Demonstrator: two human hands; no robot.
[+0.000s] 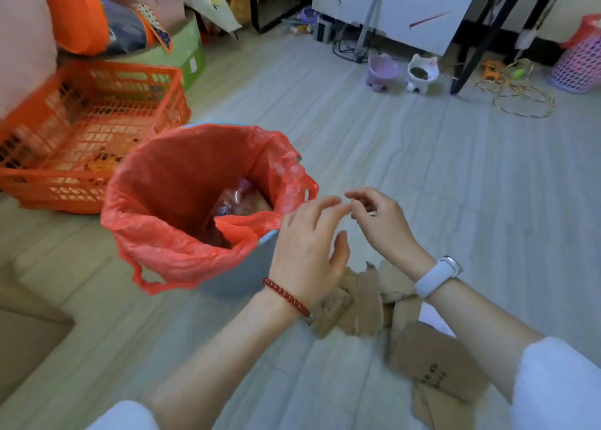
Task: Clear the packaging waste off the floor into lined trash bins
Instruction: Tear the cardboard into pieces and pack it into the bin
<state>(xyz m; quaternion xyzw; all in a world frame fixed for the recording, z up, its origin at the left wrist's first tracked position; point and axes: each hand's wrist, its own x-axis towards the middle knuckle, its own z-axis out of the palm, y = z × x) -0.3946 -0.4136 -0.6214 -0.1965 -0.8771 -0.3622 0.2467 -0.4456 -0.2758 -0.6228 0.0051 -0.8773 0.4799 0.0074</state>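
Observation:
A blue trash bin (242, 276) lined with a red plastic bag (169, 208) stands on the floor at centre left, with clear wrappers (239, 202) at its bottom. Both hands hover just right of the bin's rim. My left hand (309, 250) is spread, fingers relaxed, and holds nothing. My right hand (379, 218) has loosely curled fingers whose tips nearly meet the left fingertips; nothing shows in it. Torn brown cardboard pieces (361, 296) lie on the floor under my wrists, with more cardboard (432, 361) toward the lower right.
An orange mesh crate (87, 130) sits left of the bin. Two pet bowls (403, 71) stand on the floor at the back, near cables (520, 94) and a pink basket (579, 68). A brown box edge (29, 332) is at lower left.

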